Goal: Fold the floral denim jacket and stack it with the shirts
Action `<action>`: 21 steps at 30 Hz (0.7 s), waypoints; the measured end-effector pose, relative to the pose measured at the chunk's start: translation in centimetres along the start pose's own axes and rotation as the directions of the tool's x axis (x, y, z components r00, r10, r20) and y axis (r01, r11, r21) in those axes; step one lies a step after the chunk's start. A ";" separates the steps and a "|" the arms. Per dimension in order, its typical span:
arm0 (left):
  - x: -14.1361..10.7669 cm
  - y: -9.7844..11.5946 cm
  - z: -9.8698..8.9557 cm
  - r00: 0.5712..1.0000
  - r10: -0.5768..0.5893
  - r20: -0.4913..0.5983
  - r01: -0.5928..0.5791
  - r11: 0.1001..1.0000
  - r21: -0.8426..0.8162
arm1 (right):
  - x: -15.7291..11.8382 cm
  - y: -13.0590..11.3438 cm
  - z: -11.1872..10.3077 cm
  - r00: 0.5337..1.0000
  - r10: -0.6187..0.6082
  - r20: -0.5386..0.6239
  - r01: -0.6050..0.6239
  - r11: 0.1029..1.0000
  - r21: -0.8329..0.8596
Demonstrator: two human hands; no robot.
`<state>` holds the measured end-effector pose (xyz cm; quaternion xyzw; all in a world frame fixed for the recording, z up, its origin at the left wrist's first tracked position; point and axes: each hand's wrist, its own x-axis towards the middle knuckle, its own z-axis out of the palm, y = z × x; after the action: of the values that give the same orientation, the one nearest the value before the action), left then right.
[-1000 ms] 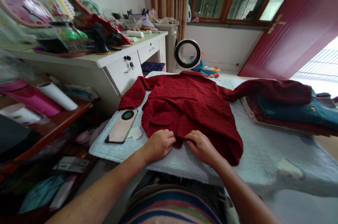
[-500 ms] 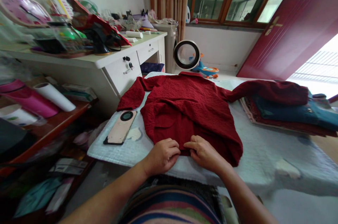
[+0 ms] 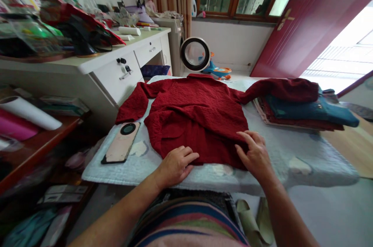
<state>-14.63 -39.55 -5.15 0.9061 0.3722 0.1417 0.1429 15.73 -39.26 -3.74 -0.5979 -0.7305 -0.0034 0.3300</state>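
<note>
A dark red long-sleeved garment [image 3: 198,103] lies spread on the pale blue quilted cover [image 3: 291,142], its collar at the far side and some creases across its body. My left hand [image 3: 177,163] rests on its near hem, left of the middle, fingers spread slightly. Near the hem's right corner is my right hand [image 3: 255,153], thumb and fingers apart at the garment's edge. The right sleeve reaches over a stack of folded clothes with blue denim [image 3: 309,109] on top. A phone [image 3: 122,142] lies left of the garment.
A white desk [image 3: 101,60] crowded with items stands at the left, above a reddish shelf [image 3: 67,126] holding rolls and boxes. Beyond the bed are an open round washer door [image 3: 195,54] and a blue-orange toy [image 3: 217,70]. Green slippers [image 3: 247,216] lie on the floor below.
My right hand has moved right along the hem and its fingers have opened. The hem's right part lies flatter and nearer the middle. The camera view has shifted to the right.
</note>
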 end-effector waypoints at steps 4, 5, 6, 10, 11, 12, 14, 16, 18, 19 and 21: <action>0.7 0.5 0.3 0.999 0.023 -0.022 -0.022 0.998 0.059 | -2.3 3.3 -1.0 0.981 0.137 0.139 -0.111 0.978 -0.179; 0.9 0.6 0.4 0.999 0.031 -0.041 -0.029 0.998 0.058 | -2.9 3.8 -1.2 0.974 0.152 0.171 -0.124 0.979 -0.165; 0.9 0.6 0.6 0.998 0.037 -0.058 -0.034 0.998 0.052 | -3.3 4.2 -1.5 0.969 0.163 0.186 -0.138 0.981 -0.139; 0.9 0.1 1.1 0.997 0.036 -0.072 -0.035 0.999 0.007 | -4.3 5.3 -2.7 0.958 0.259 0.122 -0.249 0.964 -0.090; 0.8 0.0 1.2 0.997 0.035 -0.074 -0.036 0.999 -0.001 | -4.4 5.5 -2.9 0.955 0.283 0.091 -0.274 0.956 -0.103; 0.7 -0.1 1.3 0.996 0.036 -0.076 -0.037 0.999 -0.007 | -4.5 5.6 -3.0 0.954 0.292 0.064 -0.283 0.952 -0.121; 0.6 -0.2 1.4 0.996 0.036 -0.085 -0.037 0.999 -0.013 | -4.8 5.7 -2.9 0.965 0.262 0.011 -0.256 0.953 -0.163; 0.6 -0.1 1.4 0.995 0.032 -0.090 -0.034 0.999 -0.017 | -5.0 5.7 -2.3 0.979 0.201 -0.045 -0.206 0.956 -0.207; 0.5 0.0 1.4 0.995 0.026 -0.095 -0.028 0.999 -0.026 | -5.1 5.6 -1.7 0.984 0.162 -0.067 -0.174 0.959 -0.226; 0.5 0.1 1.4 0.995 0.021 -0.098 -0.024 0.999 -0.033 | -5.2 5.7 -1.4 0.986 0.156 -0.057 -0.165 0.963 -0.214; 0.5 0.1 1.5 0.994 0.010 -0.105 -0.016 0.999 -0.051 | -5.2 5.9 -1.1 0.987 0.161 -0.019 -0.162 0.974 -0.156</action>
<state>-13.69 -39.50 -6.41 0.8959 0.3695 0.1992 0.1456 21.79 -42.56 -7.76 -0.6795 -0.6757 -0.0358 0.2834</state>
